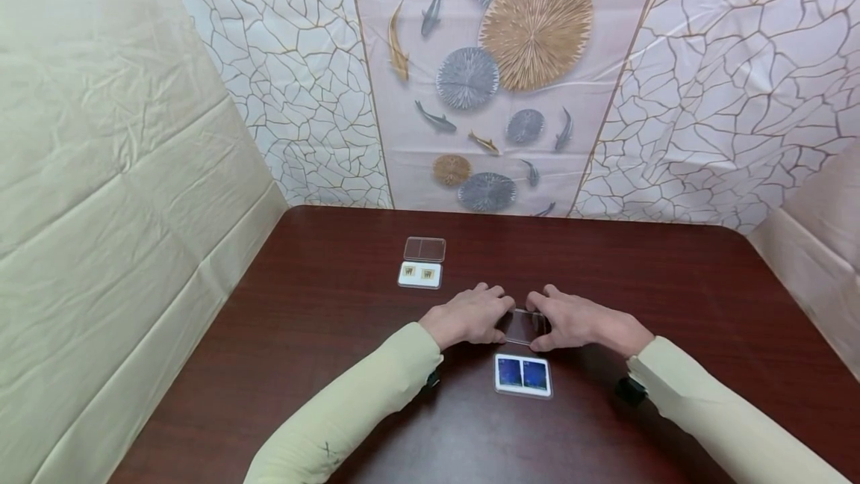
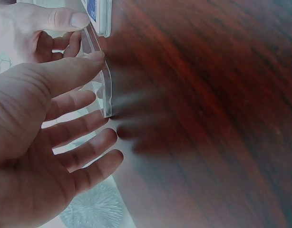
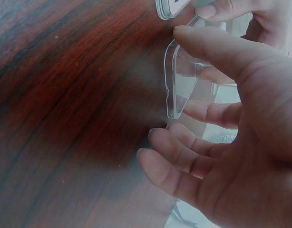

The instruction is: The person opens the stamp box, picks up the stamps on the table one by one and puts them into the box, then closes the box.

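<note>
A clear plastic lid point(image 1: 522, 326) lies between my two hands, low over the table or on it; I cannot tell which. My left hand point(image 1: 470, 315) holds its left side, thumb at the near edge and fingertips at the far one. On the other side my right hand point(image 1: 576, 321) holds it the same way, with the outer fingers off the lid. Just nearer to me lies a white case base point(image 1: 522, 392) carrying two dark blue rectangles point(image 1: 510, 373) like small cards or stamps. Both wrist views show the lid's thin raised rim point(image 2: 107, 90) point(image 3: 170, 90).
Farther back to the left, a similar case lies open: its white base point(image 1: 419, 284) holds two small tan pictures, and its clear lid point(image 1: 425, 248) lies behind it. The dark red-brown wooden table point(image 1: 322, 305) meets a patterned cloth backdrop point(image 1: 322, 95) at its far edge.
</note>
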Available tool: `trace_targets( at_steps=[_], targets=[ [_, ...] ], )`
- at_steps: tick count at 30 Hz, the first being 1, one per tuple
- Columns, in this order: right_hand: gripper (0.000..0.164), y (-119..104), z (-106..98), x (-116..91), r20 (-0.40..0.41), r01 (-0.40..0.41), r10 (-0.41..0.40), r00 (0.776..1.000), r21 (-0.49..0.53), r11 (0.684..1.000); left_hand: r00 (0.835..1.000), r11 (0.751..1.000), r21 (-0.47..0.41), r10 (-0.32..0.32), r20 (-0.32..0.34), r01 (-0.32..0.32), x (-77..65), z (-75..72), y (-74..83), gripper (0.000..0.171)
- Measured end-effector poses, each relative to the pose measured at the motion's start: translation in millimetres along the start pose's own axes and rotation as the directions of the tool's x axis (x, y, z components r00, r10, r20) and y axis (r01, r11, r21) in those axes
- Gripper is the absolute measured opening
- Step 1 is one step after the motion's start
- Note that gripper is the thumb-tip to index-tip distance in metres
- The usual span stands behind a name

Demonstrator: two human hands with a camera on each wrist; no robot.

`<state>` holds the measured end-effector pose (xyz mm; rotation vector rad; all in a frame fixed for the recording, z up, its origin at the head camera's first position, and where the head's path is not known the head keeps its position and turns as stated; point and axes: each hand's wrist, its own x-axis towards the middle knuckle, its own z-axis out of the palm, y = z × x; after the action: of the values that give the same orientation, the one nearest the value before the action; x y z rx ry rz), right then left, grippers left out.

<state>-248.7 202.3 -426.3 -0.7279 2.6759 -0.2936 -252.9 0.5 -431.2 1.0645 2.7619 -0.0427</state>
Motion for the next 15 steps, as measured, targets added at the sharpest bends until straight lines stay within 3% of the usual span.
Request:
trace_targets(
  at_steps=[15],
  targets=[
    [0.052,0.1,-0.9,1.5,0.006,-0.006,0.006,1.0,0.018,1.0,0.999,0.999,0.03,0.036,0.007,-0.036,-0.7,-4.6,0.2,0.039]
  ],
)
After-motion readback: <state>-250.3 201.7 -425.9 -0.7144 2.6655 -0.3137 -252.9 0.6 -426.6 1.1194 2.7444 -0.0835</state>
